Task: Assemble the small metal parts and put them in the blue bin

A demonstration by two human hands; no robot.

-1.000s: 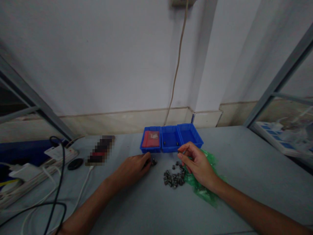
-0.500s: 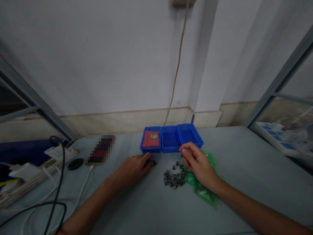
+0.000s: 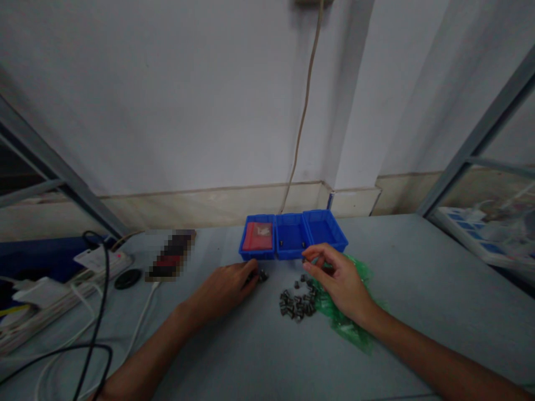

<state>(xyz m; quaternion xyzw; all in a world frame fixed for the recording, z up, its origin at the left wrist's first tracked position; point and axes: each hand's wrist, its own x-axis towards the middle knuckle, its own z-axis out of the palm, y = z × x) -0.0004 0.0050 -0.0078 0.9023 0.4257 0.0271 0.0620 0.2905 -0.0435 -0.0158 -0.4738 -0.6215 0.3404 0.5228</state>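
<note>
My left hand (image 3: pixel 228 283) rests on the table with its fingers curled round a few small dark metal parts (image 3: pixel 263 275), some of which show at the fingertips. My right hand (image 3: pixel 336 278) hovers in front of the middle bin, thumb and forefinger pinching one small metal part (image 3: pixel 305 260). Between the hands lies a loose pile of short cylindrical metal pieces (image 3: pixel 297 305); their exact kind is too small to tell. Under and beside my right hand is a crumpled green plastic bag (image 3: pixel 353 331). The middle blue bin (image 3: pixel 291 255) holds a couple of similar small pieces.
Left of the middle bin, another blue bin (image 3: pixel 257 255) contains a red packet. A third blue bin (image 3: pixel 328 225) adjoins on the right. A pixelated phone-like object (image 3: pixel 172 256), a black disc (image 3: pixel 127 279), a power strip (image 3: pixel 62 303) and cables occupy the left side.
My right hand has shifted slightly left, and its thumb and forefinger now show a small metal part at their tips. The left hand stays in place.
</note>
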